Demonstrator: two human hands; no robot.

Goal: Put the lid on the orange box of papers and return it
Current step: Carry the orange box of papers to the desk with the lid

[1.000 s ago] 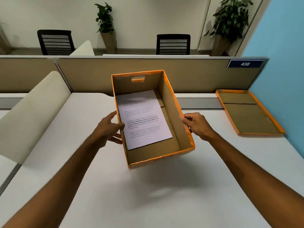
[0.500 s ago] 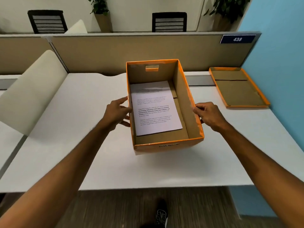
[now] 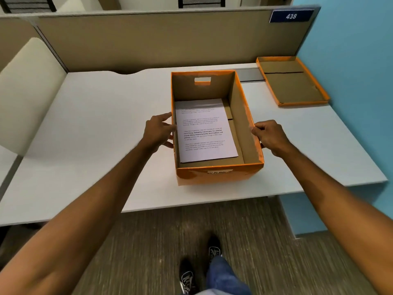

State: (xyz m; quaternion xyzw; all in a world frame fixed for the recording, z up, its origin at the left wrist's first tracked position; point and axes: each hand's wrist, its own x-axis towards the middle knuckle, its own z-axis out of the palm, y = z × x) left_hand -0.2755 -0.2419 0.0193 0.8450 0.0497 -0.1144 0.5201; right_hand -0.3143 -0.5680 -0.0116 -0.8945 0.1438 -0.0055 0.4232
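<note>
An open orange box [image 3: 219,174] stands on the white desk [image 3: 95,124] near its front edge, with a stack of printed papers [image 3: 205,130] lying flat inside. My left hand [image 3: 158,132] presses against the box's left wall, fingers spread. Over the rim of the right wall, my right hand [image 3: 270,136] grips the box. The orange lid [image 3: 291,81] lies upside down at the desk's back right corner, apart from the box.
A beige partition [image 3: 148,39] with a blue "438" sign [image 3: 291,16] closes the back of the desk. The blue wall [image 3: 350,60] runs along the right. A cream curved divider [image 3: 25,81] stands at the left. My shoes show on the floor below.
The box, which both hands held tilted above the desk, has come down and toward the front edge and now sits level. The view has tipped down to show the floor.
</note>
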